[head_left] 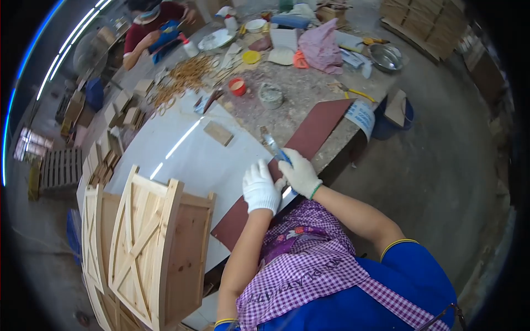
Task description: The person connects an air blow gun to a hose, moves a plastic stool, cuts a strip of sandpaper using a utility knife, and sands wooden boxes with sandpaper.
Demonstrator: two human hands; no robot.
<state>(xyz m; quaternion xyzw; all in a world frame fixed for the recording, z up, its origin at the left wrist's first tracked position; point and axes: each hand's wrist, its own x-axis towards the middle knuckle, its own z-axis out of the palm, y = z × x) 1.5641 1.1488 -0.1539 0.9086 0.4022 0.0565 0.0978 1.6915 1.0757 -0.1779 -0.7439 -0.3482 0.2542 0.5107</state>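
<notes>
A long strip of reddish-brown sandpaper [317,124] lies slantwise along the near edge of the table. My left hand [259,187], in a white knit glove, rests flat on it with the fingers stretched out. Close beside it, my right hand [301,174], also gloved, is closed around the blue handle of a putty knife [273,142]. Its metal blade points away from me, over the tabletop just past the strip. A small flat wooden block [218,133] lies on the white sheet [182,140] ahead of my left hand.
Curved wooden crates [160,243] with crossed slats stand at left. On the table are a red cup [237,86], a plastic tub [270,95], yellow-handled pliers [359,95], rubber bands [185,77] and a metal bowl [386,57]. Another person [154,27] works across the table.
</notes>
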